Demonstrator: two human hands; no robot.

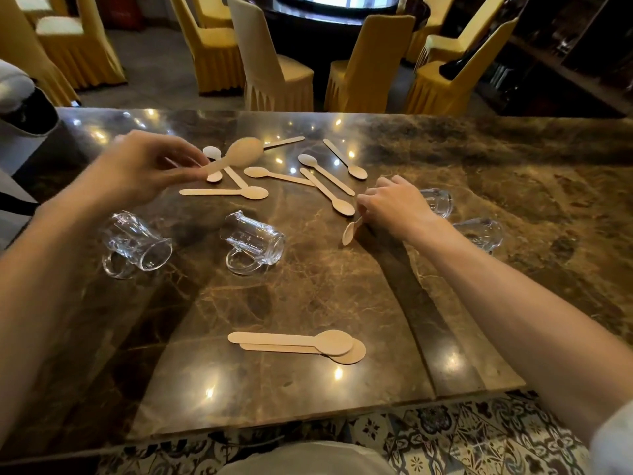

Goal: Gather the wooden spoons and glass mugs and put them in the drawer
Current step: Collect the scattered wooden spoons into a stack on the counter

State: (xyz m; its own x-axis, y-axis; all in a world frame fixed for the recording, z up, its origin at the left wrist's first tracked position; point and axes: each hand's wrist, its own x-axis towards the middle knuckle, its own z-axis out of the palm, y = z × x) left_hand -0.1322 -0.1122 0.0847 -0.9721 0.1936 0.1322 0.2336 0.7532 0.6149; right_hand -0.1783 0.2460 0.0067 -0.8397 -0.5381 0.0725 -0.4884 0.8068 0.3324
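Several flat wooden spoons (224, 192) lie scattered at the far middle of the marble table (308, 296). Two stacked spoons (294, 342) lie nearer me. My left hand (144, 162) holds one wooden spoon (239, 154) by its handle, lifted above the pile. My right hand (394, 204) pinches another wooden spoon (350, 232), bowl pointing down at the table. Two glass mugs (135, 245) (253, 240) lie on their sides at the left. Two more glass mugs (440, 202) (481, 233) sit behind my right wrist, partly hidden.
Yellow covered chairs (274, 63) stand around a dark round table (329, 15) beyond the far edge. A grey-and-black object (24, 101) sits at the table's left corner. Patterned floor tiles (445, 437) show below the near edge. No drawer is in view.
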